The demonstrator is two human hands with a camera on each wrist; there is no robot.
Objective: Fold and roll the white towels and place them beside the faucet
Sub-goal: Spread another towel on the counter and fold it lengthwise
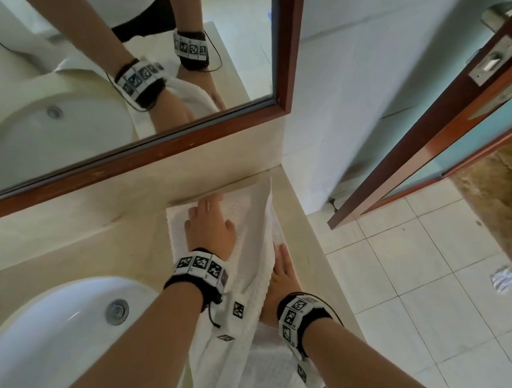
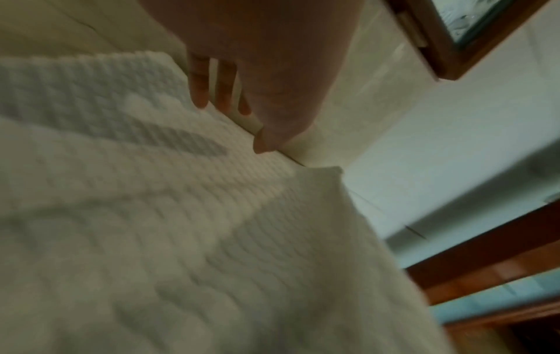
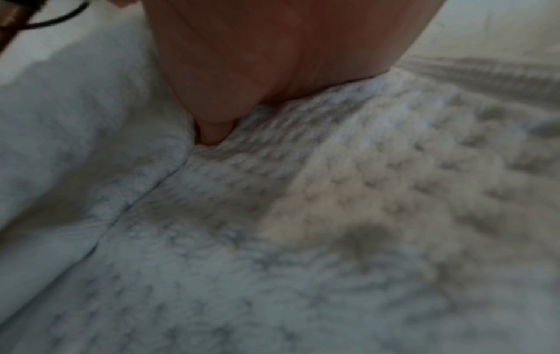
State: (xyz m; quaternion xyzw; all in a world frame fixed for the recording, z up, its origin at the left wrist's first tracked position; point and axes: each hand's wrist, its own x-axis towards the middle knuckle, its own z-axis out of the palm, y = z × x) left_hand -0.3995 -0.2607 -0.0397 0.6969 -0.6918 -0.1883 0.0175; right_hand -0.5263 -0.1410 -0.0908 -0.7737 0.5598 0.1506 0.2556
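Note:
A white waffle-weave towel lies lengthwise on the beige counter to the right of the sink, and its near end hangs over the front edge. My left hand lies flat on the far part of the towel with fingers spread straight near the back wall. My right hand rests with straight fingers along the towel's right side, tucked against a raised fold. In the right wrist view the palm presses into a crease of the towel. No faucet is in view.
The white sink basin is at the lower left. A wood-framed mirror hangs above the counter. The counter's right edge drops to a tiled floor. A brown door stands open on the right.

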